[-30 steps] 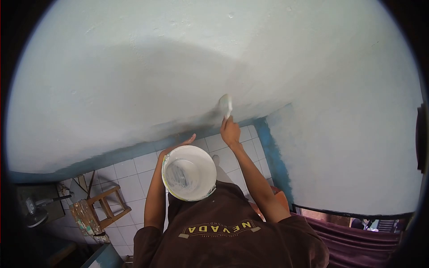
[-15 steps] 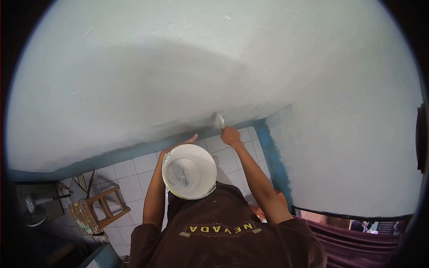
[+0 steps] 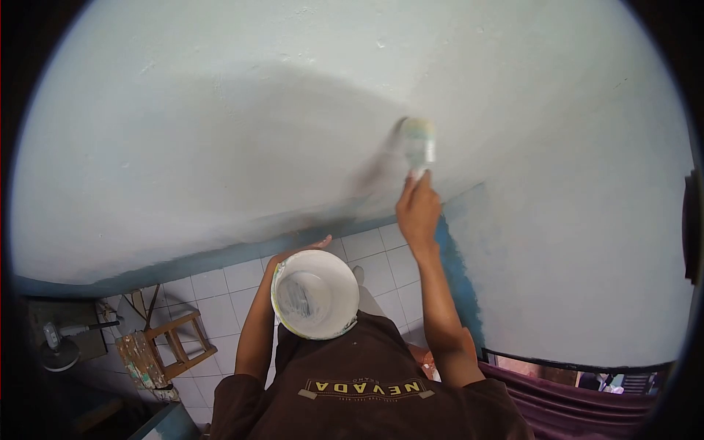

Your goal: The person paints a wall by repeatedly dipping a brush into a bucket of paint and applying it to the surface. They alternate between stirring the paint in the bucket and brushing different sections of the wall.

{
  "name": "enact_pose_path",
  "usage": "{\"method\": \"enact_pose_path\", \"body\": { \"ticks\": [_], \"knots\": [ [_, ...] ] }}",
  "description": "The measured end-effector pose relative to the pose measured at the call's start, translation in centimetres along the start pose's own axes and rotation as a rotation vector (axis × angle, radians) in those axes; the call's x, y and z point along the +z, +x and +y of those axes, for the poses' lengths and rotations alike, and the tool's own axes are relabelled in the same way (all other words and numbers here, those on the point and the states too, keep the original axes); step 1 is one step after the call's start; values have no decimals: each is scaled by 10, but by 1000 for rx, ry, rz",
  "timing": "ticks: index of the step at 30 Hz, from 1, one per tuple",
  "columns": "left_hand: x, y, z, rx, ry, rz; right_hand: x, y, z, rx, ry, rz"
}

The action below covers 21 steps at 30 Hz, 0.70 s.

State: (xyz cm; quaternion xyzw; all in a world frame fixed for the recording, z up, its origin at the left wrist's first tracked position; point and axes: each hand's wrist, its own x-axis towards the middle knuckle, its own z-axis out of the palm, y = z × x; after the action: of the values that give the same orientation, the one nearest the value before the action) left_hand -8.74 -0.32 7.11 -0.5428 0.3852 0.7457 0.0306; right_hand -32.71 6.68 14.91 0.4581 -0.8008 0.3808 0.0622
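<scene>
A paintbrush (image 3: pixel 419 143), slightly blurred, is gripped by its handle in my right hand (image 3: pixel 419 213); its bristles point up at the pale wall (image 3: pixel 242 147). Whether the bristles touch the wall I cannot tell. My left hand (image 3: pixel 308 245) is around the far side of a white bucket (image 3: pixel 343 297), held against my body. Only some fingers show past the rim, and the bucket hides the rest. Inside the bucket, grey-white smears of paint mark the bottom.
A blue band (image 3: pixel 220 256) runs along the foot of the wall above white floor tiles (image 3: pixel 242 276). To the left stand a paint-splashed wooden stool (image 3: pixel 180 345) and a fan (image 3: pixel 59 353). Purple cloth (image 3: pixel 579 400) hangs at lower right.
My right hand has lifted the paintbrush from the wall's lower edge, up and to the right. The bucket and my left hand have shifted only slightly in view.
</scene>
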Motion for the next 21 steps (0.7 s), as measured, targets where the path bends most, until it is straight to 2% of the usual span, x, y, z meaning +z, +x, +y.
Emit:
{"method": "enact_pose_path", "body": {
  "ticks": [2,3,5,6,8,11,15,16,17,18,21],
  "knots": [
    [-9,20,-3,-94,180,-202,60,-21,31,-22,-146,-59],
    [-12,26,-5,-94,188,-202,94,-36,53,-3,-204,-117],
    [-16,37,-8,16,244,-312,139,-67,89,71,-170,-292],
    [-18,45,-11,17,251,-315,158,-81,113,75,-173,-287],
    [-21,57,-14,102,335,-355,184,-97,148,29,-238,-520],
    [-24,57,-17,189,313,-426,155,-82,124,129,-208,-492],
    [-22,55,-15,151,321,-424,45,-24,44,65,-143,-295],
    [-19,56,-17,98,259,-300,21,-17,26,68,-142,-295],
    [-15,57,-17,49,195,-174,0,-9,10,67,-37,-185],
    [-13,55,-16,47,198,-173,-8,-5,3,67,68,-76],
    [-10,46,-14,91,175,-195,13,-4,12,2,35,31]
  ]
}}
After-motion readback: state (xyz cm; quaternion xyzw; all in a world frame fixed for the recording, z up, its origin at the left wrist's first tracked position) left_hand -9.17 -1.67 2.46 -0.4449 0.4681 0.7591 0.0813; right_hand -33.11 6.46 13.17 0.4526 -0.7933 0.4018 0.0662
